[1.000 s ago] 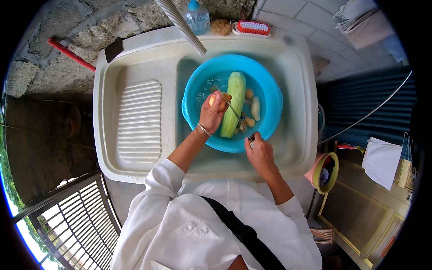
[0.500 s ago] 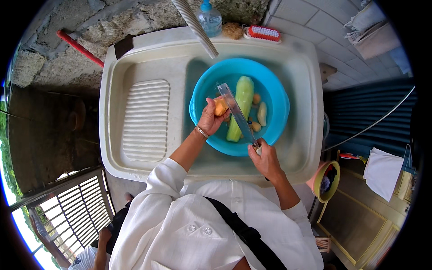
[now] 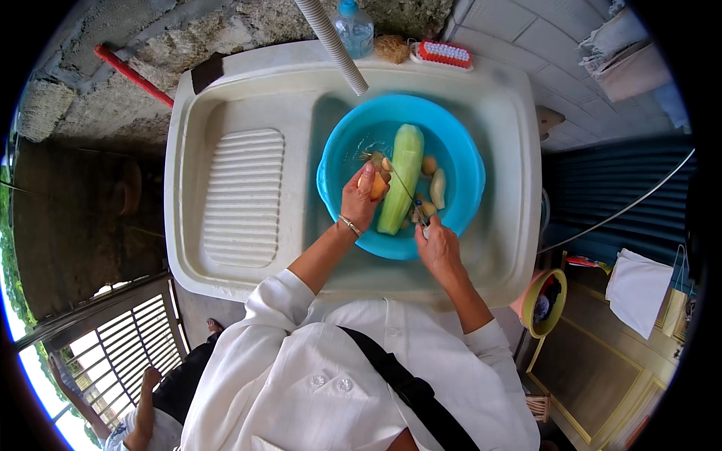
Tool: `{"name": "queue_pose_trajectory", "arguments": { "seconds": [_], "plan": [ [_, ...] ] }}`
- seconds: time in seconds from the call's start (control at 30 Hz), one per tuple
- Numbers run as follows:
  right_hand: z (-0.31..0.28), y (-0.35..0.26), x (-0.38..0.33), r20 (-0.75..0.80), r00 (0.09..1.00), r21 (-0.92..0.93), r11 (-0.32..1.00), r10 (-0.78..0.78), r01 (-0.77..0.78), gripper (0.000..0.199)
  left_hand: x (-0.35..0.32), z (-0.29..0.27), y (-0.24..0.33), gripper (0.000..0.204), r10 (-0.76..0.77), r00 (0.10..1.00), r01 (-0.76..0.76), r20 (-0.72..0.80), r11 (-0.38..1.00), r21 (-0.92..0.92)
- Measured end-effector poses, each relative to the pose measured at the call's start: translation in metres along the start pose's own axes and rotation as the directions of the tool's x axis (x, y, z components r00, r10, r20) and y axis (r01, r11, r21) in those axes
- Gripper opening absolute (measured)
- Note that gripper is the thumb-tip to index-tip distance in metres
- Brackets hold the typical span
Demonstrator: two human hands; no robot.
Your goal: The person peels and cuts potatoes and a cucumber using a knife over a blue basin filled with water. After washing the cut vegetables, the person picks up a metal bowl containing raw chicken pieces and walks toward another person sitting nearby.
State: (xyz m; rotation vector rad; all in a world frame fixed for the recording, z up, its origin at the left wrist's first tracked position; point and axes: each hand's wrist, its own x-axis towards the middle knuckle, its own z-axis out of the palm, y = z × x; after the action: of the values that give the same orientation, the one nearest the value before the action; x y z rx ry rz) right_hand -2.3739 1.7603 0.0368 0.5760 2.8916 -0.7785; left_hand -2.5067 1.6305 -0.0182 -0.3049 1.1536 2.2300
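Note:
My left hand is closed around a peeled orange vegetable piece over the left side of a blue basin. In my right hand is the handle of a knife, its blade seen nearly edge-on and reaching toward the orange piece. A brown wispy tuft shows just beyond my left fingertips; what it is I cannot tell. A long pale green peeled gourd lies in the basin. To its right are a pale curved piece and several small tan pieces, some partly hidden.
The basin stands in the right bowl of a white sink, beside a ribbed drainboard. A grey hose hangs above. Along the back rim are a bottle, a fibre scrubber and a red brush. Another person is at lower left.
The knife blade has turned from broadside to nearly edge-on. My left hand has shifted slightly right and nearer with the orange piece, and the brown tuft now shows beyond it.

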Motion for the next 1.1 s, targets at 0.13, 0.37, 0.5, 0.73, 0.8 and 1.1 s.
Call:
{"name": "queue_pose_trajectory", "arguments": {
  "seconds": [0.13,0.37,0.5,0.73,0.8,1.1],
  "plan": [
    [-0.015,-0.015,-0.008,-0.016,0.998,0.273,0.96,-0.053,0.055,0.023,0.0,-0.003,0.012,0.058,-0.057,0.992,0.034,-0.109,0.979,-0.199],
    [-0.024,-0.042,-0.027,-0.008,0.996,0.398,0.914,-0.085,0.081,0.022,0.009,-0.023,0.018,0.064,0.016,0.988,-0.052,-0.151,0.97,-0.238],
    [-0.026,-0.044,-0.025,0.017,0.993,0.306,0.946,-0.115,0.104,0.024,-0.001,-0.011,0.026,0.064,0.045,0.994,-0.064,-0.101,0.98,-0.191],
    [0.015,-0.038,-0.027,-0.053,0.988,0.036,0.989,-0.144,0.146,0.023,-0.001,-0.009,0.02,0.058,0.03,0.938,-0.054,-0.345,0.997,-0.06],
    [0.026,-0.036,-0.02,-0.113,0.974,-0.053,0.981,-0.194,0.189,0.022,0.003,-0.013,0.015,0.059,0.134,0.919,-0.12,-0.371,0.991,0.06],
    [-0.009,-0.041,-0.019,0.012,0.998,0.297,0.953,-0.065,0.059,0.023,0.002,-0.027,0.035,0.052,-0.069,0.997,0.047,-0.026,0.87,-0.49]
  ]
}}
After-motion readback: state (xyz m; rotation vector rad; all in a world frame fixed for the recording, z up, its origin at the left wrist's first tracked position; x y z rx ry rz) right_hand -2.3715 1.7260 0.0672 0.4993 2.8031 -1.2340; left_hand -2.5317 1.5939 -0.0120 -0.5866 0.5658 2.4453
